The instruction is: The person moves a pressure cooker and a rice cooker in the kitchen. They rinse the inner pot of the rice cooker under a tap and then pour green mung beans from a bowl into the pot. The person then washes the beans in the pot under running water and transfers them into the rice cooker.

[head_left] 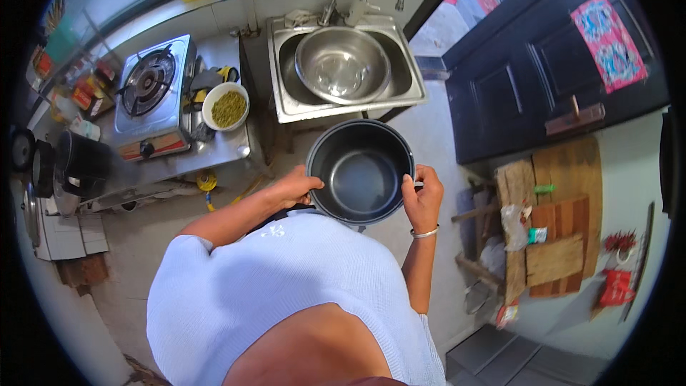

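Your left hand (296, 186) and right hand (423, 196) pinch opposite rim edges of the dark-grey round metal pot (361, 171) (seemingly empty), probably for balance, nearer you than the silver rectangular steel sink (287, 110).

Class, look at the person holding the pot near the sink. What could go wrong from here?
The pot might tip or slip, since the left hand and right hand seem to hold it near its rim.

It could knock the metal basin sitting in the sink, just ahead.

The white bowl, near the counter's edge, might spill its green contents if bumped.
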Demonstrator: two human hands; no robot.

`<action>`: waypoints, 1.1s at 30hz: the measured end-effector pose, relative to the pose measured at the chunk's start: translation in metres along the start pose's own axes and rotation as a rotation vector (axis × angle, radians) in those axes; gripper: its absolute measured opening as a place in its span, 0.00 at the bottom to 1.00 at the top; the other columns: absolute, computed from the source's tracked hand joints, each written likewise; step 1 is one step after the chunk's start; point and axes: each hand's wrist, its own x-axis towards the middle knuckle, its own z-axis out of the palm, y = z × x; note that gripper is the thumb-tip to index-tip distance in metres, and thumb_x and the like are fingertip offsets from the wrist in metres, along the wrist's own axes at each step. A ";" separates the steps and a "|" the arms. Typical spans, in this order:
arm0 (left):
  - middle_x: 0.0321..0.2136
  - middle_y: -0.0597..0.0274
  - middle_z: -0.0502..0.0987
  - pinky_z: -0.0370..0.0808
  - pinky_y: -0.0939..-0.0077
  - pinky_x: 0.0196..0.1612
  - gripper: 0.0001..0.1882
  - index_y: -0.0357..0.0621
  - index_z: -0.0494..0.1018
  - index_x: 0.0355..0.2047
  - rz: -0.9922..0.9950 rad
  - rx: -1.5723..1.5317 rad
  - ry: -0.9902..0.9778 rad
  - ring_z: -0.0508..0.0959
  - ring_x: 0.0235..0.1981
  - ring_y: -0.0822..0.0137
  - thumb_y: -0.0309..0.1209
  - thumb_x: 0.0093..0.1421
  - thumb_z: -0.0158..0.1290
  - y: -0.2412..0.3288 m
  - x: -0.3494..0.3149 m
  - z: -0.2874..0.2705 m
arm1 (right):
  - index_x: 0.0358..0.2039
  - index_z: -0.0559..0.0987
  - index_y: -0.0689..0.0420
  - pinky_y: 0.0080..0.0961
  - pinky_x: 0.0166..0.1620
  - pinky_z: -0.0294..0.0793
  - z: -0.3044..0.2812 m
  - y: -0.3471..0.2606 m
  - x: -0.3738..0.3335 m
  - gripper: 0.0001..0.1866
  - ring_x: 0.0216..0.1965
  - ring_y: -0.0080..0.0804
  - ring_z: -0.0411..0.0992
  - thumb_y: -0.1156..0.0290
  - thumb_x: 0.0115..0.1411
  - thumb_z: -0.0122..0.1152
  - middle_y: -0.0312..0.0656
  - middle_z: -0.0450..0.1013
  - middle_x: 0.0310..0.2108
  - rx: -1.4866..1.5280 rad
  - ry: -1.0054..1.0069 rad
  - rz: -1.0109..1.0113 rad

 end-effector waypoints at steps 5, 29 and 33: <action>0.16 0.61 0.71 0.62 0.81 0.10 0.10 0.33 0.71 0.36 0.110 -0.088 0.177 0.65 0.09 0.74 0.23 0.52 0.50 0.068 0.028 -0.031 | 0.32 0.74 0.61 0.18 0.26 0.71 0.040 0.025 0.113 0.08 0.27 0.23 0.71 0.69 0.58 0.60 0.39 0.74 0.29 0.413 -0.170 0.152; 0.20 0.61 0.73 0.64 0.80 0.10 0.11 0.36 0.70 0.37 0.095 -0.385 0.997 0.66 0.09 0.72 0.22 0.52 0.50 0.203 0.126 -0.017 | 0.65 0.48 0.62 0.42 0.51 0.69 0.404 0.150 0.486 0.40 0.50 0.56 0.68 0.66 0.55 0.52 0.62 0.63 0.55 -0.203 -0.494 -0.691; 0.19 0.61 0.73 0.64 0.80 0.10 0.12 0.36 0.70 0.38 0.105 -0.350 0.971 0.66 0.09 0.72 0.22 0.52 0.51 0.215 0.144 -0.020 | 0.64 0.50 0.62 0.43 0.51 0.69 0.441 0.202 0.492 0.40 0.50 0.53 0.70 0.63 0.55 0.54 0.60 0.67 0.51 -0.326 -0.246 -0.731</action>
